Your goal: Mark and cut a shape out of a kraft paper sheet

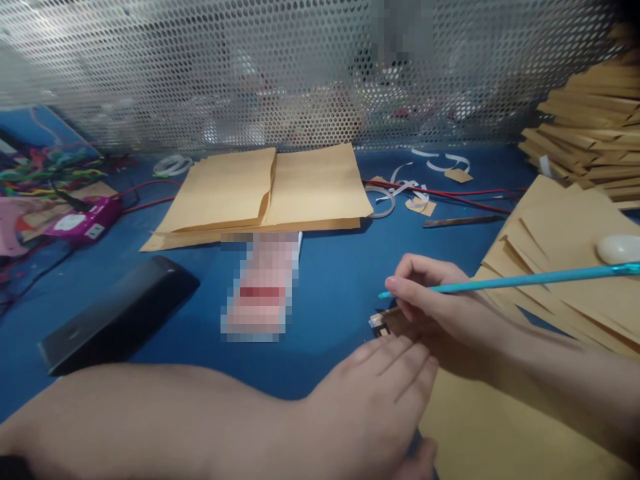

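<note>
The left hand [370, 397] lies nearest, fingers extended side by side; whether they grip anything I cannot tell. Just beyond their knuckles, below the right fingertips, sits a small dark-and-tan piece [382, 328], partly hidden. The right hand [443, 297] pinches a slim turquoise stick [525, 279], its tip poking just past the thumb. Left of both hands' fingers rests a black block [120, 313]; farther beyond them lies folded brown paper [320, 187], before a perforated metal panel [310, 73].

Left hand [377, 393] palm-down near right hand [435, 297]
</note>
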`<state>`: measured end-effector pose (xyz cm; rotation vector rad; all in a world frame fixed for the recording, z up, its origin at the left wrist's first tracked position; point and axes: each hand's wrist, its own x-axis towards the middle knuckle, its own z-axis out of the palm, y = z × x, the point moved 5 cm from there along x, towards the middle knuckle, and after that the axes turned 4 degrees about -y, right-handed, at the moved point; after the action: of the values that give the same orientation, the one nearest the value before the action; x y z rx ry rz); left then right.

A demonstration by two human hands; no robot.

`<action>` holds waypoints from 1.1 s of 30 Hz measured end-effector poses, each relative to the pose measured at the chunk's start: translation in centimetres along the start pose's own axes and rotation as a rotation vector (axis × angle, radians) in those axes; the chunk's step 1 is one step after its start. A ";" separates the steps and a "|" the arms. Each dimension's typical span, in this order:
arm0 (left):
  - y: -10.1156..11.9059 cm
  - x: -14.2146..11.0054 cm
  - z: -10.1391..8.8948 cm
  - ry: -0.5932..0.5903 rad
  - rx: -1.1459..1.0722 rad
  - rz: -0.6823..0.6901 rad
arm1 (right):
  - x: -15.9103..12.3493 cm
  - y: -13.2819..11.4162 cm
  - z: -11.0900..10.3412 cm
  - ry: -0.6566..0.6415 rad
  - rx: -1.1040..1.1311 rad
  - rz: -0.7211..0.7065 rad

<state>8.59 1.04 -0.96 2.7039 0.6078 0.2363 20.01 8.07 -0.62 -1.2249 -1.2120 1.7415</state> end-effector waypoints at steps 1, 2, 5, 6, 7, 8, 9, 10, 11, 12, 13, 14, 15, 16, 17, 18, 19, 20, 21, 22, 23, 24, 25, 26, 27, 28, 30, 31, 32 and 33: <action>0.0 0.0 0.0 0.005 -0.001 0.000 | 0.0 0.0 0.0 0.001 0.008 0.003; 0.0 0.0 -0.1 0.009 -0.001 0.000 | 0.0 0.0 0.0 0.005 0.009 0.003; 0.0 0.0 -0.1 0.012 0.002 0.002 | 0.0 0.2 0.1 0.009 0.036 0.012; 0.0 0.0 -0.1 0.007 0.002 0.002 | 0.0 0.3 0.1 0.008 0.055 0.015; 0.0 0.0 -0.1 0.004 0.003 0.000 | 0.0 0.4 0.1 0.004 0.075 0.018; 0.1 0.0 -0.1 0.003 0.003 -0.002 | 0.0 0.4 0.1 0.006 0.095 0.016; 0.1 0.0 -0.1 0.002 0.003 -0.004 | -0.1 0.5 0.1 0.008 0.106 0.013; 0.1 0.0 -0.1 0.000 0.002 -0.006 | -0.1 0.5 0.1 0.009 0.104 0.010; 0.1 0.0 -0.2 -0.001 0.002 -0.005 | -0.1 0.5 0.1 0.010 0.098 0.009; 0.1 0.0 -0.2 0.000 0.003 -0.004 | -0.1 0.5 0.1 0.017 0.095 0.006; 0.1 -0.1 -0.2 -0.002 0.005 -0.003 | -0.1 0.5 0.1 0.023 0.096 0.003; 0.2 -0.1 -0.3 -0.005 0.006 -0.002 | -0.1 0.5 0.1 0.028 0.105 0.003; 0.2 -0.1 -0.3 -0.004 0.007 -0.002 | -0.1 0.6 0.2 0.032 0.122 0.005; 0.2 -0.1 -0.3 -0.007 0.006 -0.003 | -0.1 0.6 0.2 0.038 0.136 0.007; 0.2 -0.1 -0.3 -0.011 0.005 -0.005 | -0.1 0.6 0.2 0.044 0.139 0.009; 0.2 0.0 -0.4 -0.015 0.003 -0.005 | -0.2 0.7 0.2 0.047 0.133 0.014; 0.1 0.0 -0.4 -0.017 0.000 -0.006 | -0.2 0.7 0.2 0.046 0.124 0.019; 0.1 0.0 -0.4 -0.018 -0.001 -0.006 | -0.2 0.6 0.2 0.043 0.116 0.022; 0.1 0.0 -0.3 -0.019 -0.001 -0.006 | -0.2 0.6 0.2 0.035 0.109 0.022; 0.1 0.0 -0.3 -0.019 -0.002 -0.005 | -0.1 0.5 0.2 0.024 0.109 0.022; 0.1 0.0 -0.2 -0.017 -0.001 -0.004 | -0.1 0.5 0.2 0.011 0.113 0.023; 0.1 0.0 -0.2 -0.016 -0.002 -0.005 | -0.1 0.4 0.2 -0.001 0.115 0.025; 0.1 -0.1 -0.1 -0.017 -0.005 -0.006 | 0.0 0.4 0.2 -0.011 0.110 0.027; 0.2 -0.1 -0.1 -0.017 -0.008 -0.009 | 0.0 0.4 0.2 -0.020 0.100 0.030; 0.2 -0.1 0.0 -0.017 -0.012 -0.011 | 0.1 0.3 0.2 -0.017 0.080 0.026; 0.2 -0.1 0.0 -0.018 -0.017 -0.015 | 0.1 0.3 0.2 -0.003 0.053 0.017; 0.2 0.0 0.0 -0.023 -0.026 -0.017 | 0.0 0.2 0.1 0.044 0.004 -0.004; 0.2 0.1 -0.1 -0.027 -0.031 -0.015 | 0.0 0.2 0.1 0.069 -0.005 -0.012; 0.2 0.1 -0.2 -0.035 -0.036 -0.012 | -0.1 0.2 0.1 0.091 -0.003 -0.015; 0.2 0.2 -0.2 -0.042 -0.041 -0.009 | -0.2 0.3 0.1 0.101 0.003 -0.015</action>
<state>8.75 1.02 -0.68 2.6593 0.5966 0.1865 20.00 7.80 -0.81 -1.2837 -1.1561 1.6497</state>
